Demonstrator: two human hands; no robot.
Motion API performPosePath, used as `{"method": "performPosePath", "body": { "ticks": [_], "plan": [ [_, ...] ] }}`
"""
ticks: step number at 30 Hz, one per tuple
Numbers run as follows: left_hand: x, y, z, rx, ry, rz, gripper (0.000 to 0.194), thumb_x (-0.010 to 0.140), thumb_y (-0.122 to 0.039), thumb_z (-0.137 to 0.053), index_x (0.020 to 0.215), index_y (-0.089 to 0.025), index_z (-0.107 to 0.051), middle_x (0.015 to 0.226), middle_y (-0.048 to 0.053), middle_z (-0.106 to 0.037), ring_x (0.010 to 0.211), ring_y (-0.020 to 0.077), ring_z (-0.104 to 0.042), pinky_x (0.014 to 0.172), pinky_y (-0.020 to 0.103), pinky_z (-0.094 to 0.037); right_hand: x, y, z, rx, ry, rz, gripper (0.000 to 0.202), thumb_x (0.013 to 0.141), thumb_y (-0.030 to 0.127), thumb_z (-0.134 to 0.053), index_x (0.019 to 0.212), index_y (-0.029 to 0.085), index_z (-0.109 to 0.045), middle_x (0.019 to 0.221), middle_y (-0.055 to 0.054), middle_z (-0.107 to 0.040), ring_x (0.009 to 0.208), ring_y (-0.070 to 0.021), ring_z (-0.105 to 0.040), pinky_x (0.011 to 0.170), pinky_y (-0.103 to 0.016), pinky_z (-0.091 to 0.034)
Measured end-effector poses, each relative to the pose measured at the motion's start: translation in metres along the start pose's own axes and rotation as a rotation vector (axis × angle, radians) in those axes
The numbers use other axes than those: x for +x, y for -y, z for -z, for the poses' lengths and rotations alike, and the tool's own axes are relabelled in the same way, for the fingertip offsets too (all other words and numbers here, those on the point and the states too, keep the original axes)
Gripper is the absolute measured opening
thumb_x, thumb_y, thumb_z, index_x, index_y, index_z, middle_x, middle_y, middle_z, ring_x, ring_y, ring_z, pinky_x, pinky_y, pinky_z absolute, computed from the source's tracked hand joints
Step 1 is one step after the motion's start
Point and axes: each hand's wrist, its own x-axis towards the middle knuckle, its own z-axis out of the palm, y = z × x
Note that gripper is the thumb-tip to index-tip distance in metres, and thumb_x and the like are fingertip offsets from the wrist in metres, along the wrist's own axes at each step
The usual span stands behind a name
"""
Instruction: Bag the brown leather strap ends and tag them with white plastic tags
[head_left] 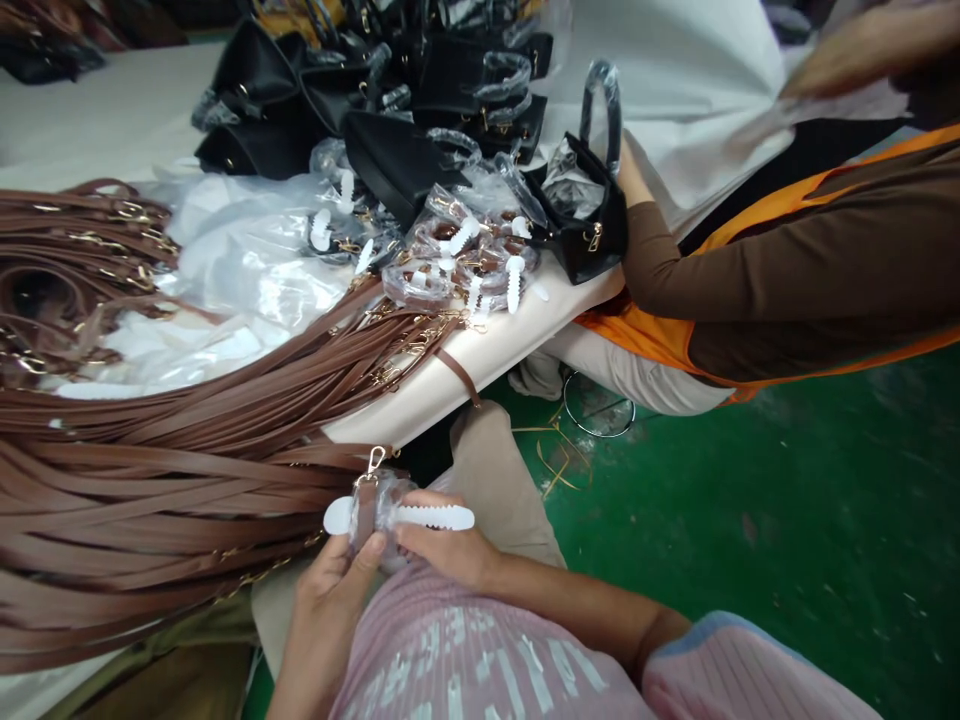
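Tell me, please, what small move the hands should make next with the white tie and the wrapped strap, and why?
Probably pull the white tie snug. It lies across the plastic-wrapped strap, held by the left hand and the right hand, with both ends sticking out, while the wrapped straps on the table already carry ties.

Brown straps (172, 450) fan over the table's (517, 330) left half and spill off its near edge, crowding in just left of the hands. Bagged straps (457, 260) and black bags (390, 110) fill the middle and far side, and a co-worker's sleeve (750, 260) bars the right edge. Open room lies over the green floor (787, 500), right of the hands
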Motion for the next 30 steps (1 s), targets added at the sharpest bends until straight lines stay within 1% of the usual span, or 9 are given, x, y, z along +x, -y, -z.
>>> {"method": "performPosePath", "body": {
  "ticks": [3, 5, 8, 11, 15, 20, 24, 28, 30],
  "plan": [
    [0.000, 0.008, -0.002, 0.278, -0.078, -0.182, 0.048, 0.083, -0.056, -0.062, 0.115, -0.020, -0.067, 0.114, 0.007, -0.071, 0.111, 0.0301, -0.061, 0.098, 0.042, -0.044, -0.006, -0.001, 0.003, 0.215, 0.114, -0.087, 0.046, 0.069, 0.052, -0.078, 0.095, 0.017, -0.065, 0.081, -0.001, -0.062, 0.072, -0.0129, -0.058, 0.061, -0.024, -0.049],
    [0.002, 0.015, -0.004, 0.546, -0.109, -0.421, 0.043, 0.089, -0.054, -0.055, 0.108, -0.018, -0.070, 0.105, 0.009, -0.071, 0.105, 0.0311, -0.060, 0.096, 0.045, -0.041, -0.005, -0.007, 0.002, 0.286, 0.070, -0.126, 0.054, 0.066, 0.056, -0.081, 0.100, 0.016, -0.066, 0.087, -0.003, -0.063, 0.073, -0.0125, -0.058, 0.060, -0.022, -0.048],
    [0.008, 0.024, -0.005, 0.854, -0.085, -0.738, 0.039, 0.098, -0.040, -0.046, 0.118, -0.012, -0.065, 0.103, 0.013, -0.070, 0.101, 0.0299, -0.059, 0.091, 0.044, -0.039, -0.001, -0.019, -0.001, 0.292, -0.054, -0.100, 0.054, 0.066, 0.056, -0.082, 0.099, 0.015, -0.068, 0.082, -0.002, -0.062, 0.066, -0.0081, -0.052, 0.059, -0.019, -0.040],
    [0.012, 0.029, -0.003, 0.960, -0.037, -0.845, 0.039, 0.099, -0.033, -0.044, 0.128, -0.010, -0.057, 0.107, 0.015, -0.068, 0.100, 0.0284, -0.059, 0.087, 0.042, -0.040, 0.002, -0.027, 0.000, 0.307, -0.114, -0.108, 0.052, 0.063, 0.056, -0.084, 0.089, 0.013, -0.069, 0.075, 0.000, -0.060, 0.063, -0.0066, -0.047, 0.058, -0.020, -0.036],
    [0.010, 0.034, 0.001, 0.793, 0.071, -0.725, 0.037, 0.100, -0.032, -0.040, 0.127, -0.016, -0.059, 0.112, 0.012, -0.067, 0.101, 0.0250, -0.057, 0.086, 0.038, -0.043, -0.001, -0.028, 0.004, 0.254, -0.128, -0.157, 0.054, 0.058, 0.060, -0.085, 0.073, 0.012, -0.065, 0.067, 0.001, -0.056, 0.059, -0.0061, -0.046, 0.054, -0.020, -0.033],
    [-0.001, 0.033, 0.000, 0.419, 0.157, -0.329, 0.037, 0.095, -0.046, -0.048, 0.104, -0.019, -0.071, 0.109, 0.008, -0.069, 0.104, 0.0243, -0.058, 0.096, 0.034, -0.043, -0.007, -0.023, 0.004, 0.228, -0.163, -0.291, 0.056, 0.049, 0.058, -0.089, 0.063, 0.015, -0.055, 0.049, 0.008, -0.044, 0.042, -0.0049, -0.036, 0.037, -0.021, -0.028],
    [-0.005, 0.029, -0.001, 0.250, 0.132, -0.071, 0.051, 0.086, -0.059, -0.054, 0.103, -0.014, -0.070, 0.102, 0.008, -0.071, 0.099, 0.0267, -0.062, 0.093, 0.032, -0.046, -0.011, -0.021, 0.004, 0.281, -0.177, -0.388, 0.061, 0.047, 0.056, -0.090, 0.073, 0.017, -0.052, 0.048, 0.009, -0.046, 0.040, -0.0050, -0.036, 0.035, -0.019, -0.037],
    [-0.005, 0.024, 0.000, 0.220, 0.131, 0.024, 0.060, 0.081, -0.067, -0.056, 0.101, -0.013, -0.071, 0.096, 0.007, -0.073, 0.093, 0.0271, -0.064, 0.087, 0.030, -0.048, -0.012, -0.025, 0.008, 0.304, -0.211, -0.190, 0.064, 0.054, 0.053, -0.089, 0.086, 0.021, -0.044, 0.054, 0.010, -0.054, 0.039, -0.0070, -0.044, 0.040, -0.023, -0.049],
    [-0.005, 0.022, 0.001, 0.200, 0.111, 0.034, 0.059, 0.080, -0.068, -0.057, 0.100, -0.014, -0.071, 0.096, 0.007, -0.073, 0.093, 0.0263, -0.064, 0.087, 0.029, -0.049, -0.013, -0.028, 0.010, 0.278, -0.164, -0.111, 0.063, 0.055, 0.049, -0.090, 0.092, 0.020, -0.047, 0.063, 0.008, -0.058, 0.046, -0.0084, -0.054, 0.048, -0.025, -0.055]
  ]
}}
